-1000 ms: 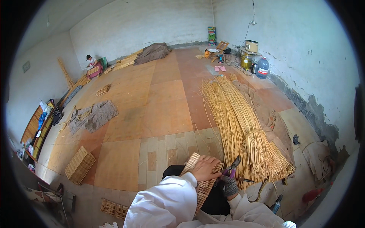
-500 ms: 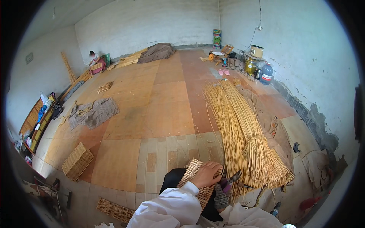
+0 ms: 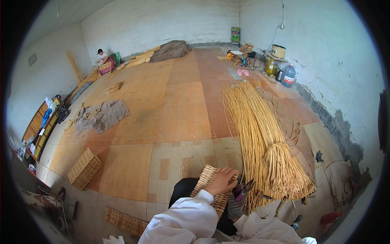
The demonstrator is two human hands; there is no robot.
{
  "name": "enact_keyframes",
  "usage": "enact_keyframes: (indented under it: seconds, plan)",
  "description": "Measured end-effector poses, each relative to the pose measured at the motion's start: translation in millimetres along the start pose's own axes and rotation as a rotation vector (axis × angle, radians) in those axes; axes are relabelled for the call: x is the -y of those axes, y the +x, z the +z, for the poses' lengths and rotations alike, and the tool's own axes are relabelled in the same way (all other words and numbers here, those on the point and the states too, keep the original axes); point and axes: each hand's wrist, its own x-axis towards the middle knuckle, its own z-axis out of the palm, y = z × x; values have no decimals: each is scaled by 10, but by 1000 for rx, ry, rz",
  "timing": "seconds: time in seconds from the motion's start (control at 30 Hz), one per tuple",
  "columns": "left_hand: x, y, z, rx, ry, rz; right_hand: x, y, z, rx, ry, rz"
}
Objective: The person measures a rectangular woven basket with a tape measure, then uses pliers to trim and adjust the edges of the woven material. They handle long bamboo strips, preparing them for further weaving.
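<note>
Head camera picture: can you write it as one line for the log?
left hand: pressing on woven wicker panel | right hand: gloved, holding pruning shears | willow rod bundle: on floor, right

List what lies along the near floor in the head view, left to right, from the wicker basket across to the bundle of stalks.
Rectangular wicker basket → woven panel under the left hand → right hand with pruning shears → tied bundle of willow stalks.
</note>
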Motion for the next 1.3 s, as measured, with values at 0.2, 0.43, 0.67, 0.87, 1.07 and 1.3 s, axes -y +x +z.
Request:
enact_keyframes:
  seconds: [0.2, 0.43, 0.67, 0.87, 1.07, 1.3]
  plan:
    - [-22, 29, 24, -4, -41, 1, -15, 12, -17, -12, -120, -48]
    - [-68, 24, 12, -17, -20, 2, -106, 18, -32, -24, 17, -25]
    - [-1, -35, 105, -41, 15, 0, -117, 5, -75, 28, 127, 14]
    - [-25, -49, 54, -40, -14, 5, -203, 2, -101, 99, 220, 35]
    - [-43, -80, 23, -54, -24, 17, -259, -31, -90, 90, 195, 46]
    - [27, 19, 44, 0, -25, 57, 27, 105, -110, 139, 363, 76]
